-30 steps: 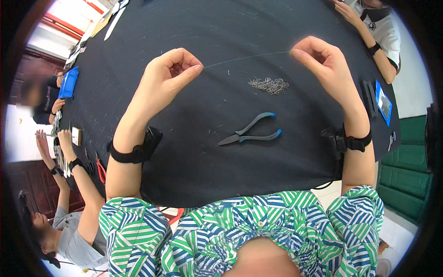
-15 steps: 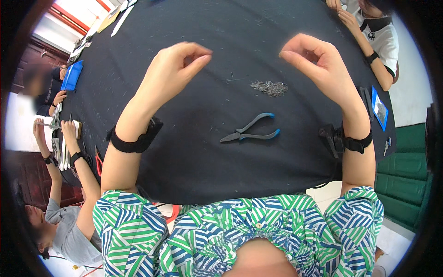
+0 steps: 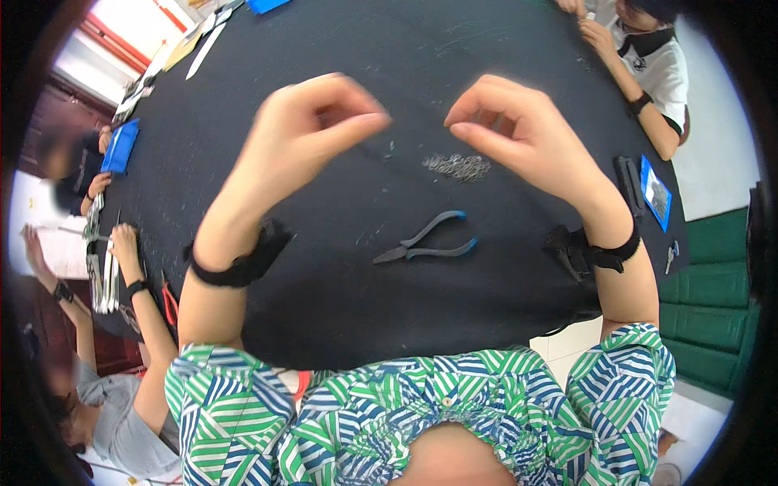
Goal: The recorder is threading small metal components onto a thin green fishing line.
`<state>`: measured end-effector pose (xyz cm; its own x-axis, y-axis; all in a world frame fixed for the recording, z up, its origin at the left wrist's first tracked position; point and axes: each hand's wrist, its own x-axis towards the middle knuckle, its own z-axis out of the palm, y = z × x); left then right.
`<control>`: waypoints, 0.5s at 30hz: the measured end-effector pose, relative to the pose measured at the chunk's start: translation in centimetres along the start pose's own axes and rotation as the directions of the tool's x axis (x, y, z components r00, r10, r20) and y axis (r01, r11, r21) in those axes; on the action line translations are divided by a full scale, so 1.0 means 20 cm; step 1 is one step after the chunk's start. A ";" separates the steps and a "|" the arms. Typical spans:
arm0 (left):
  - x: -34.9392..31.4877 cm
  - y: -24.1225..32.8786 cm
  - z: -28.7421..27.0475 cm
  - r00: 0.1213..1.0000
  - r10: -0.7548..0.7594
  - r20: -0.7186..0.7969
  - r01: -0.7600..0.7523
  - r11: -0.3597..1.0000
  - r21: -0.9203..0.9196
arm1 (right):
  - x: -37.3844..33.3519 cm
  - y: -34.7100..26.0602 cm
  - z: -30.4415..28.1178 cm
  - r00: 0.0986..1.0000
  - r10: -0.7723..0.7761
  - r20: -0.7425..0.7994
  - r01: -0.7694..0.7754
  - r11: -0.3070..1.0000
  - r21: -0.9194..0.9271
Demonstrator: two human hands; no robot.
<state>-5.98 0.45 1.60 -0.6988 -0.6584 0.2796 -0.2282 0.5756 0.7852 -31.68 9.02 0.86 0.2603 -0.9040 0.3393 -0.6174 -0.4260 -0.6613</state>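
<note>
Above the black tablecloth, my left hand is closed in a pinch, thumb and fingertips together and slightly smeared by motion. My right hand faces it across a short gap, also pinched. Anything at either set of fingertips is too fine to make out. Just below my right fingertips lies a small heap of thin silvery metal pieces. Closer to me, pliers with grey handles and blue ends lie with their handles spread, touched by neither hand. Black bands are strapped round both my wrists.
Fine bits are scattered over the black tablecloth. On the right lie a blue-edged packet, a dark case and a key-like metal piece. Co-workers sit left and far right; a blue tray and red-handled tool are left.
My hands have come closer together, the right moving left and the left slightly right, both still pinched. The whole view has shifted a little. A co-worker at left has moved one hand outward.
</note>
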 end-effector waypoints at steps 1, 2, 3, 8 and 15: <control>-0.06 -0.01 -0.09 1.000 -0.013 -0.010 0.014 0.998 0.055 | -0.02 0.04 -0.02 0.998 -0.063 -0.013 0.061 0.993 -0.102; -0.11 -0.04 -0.17 0.993 -0.098 -0.066 0.103 0.992 0.072 | -0.04 0.08 -0.05 1.000 0.000 0.007 0.001 0.988 -0.158; -0.15 -0.07 -0.25 0.986 -0.124 -0.108 0.134 0.987 0.089 | -0.06 0.12 -0.08 1.000 0.008 -0.013 -0.010 0.985 -0.175; -0.48 -0.36 -0.76 0.866 -0.391 -0.311 0.459 0.868 0.187 | -0.05 0.40 -0.19 0.942 0.326 -0.082 -0.336 0.903 -0.269; -0.89 -0.89 -1.27 0.680 -0.580 -0.448 0.690 0.712 0.127 | 0.03 0.58 -0.12 0.931 0.297 -0.212 -0.358 0.854 -0.378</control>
<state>27.75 -10.36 -3.35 -0.0392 -0.9991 -0.0175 -0.7308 0.0167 0.6824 -40.37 3.59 -5.01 -0.0979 -0.9603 0.2612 -0.9009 -0.0260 -0.4332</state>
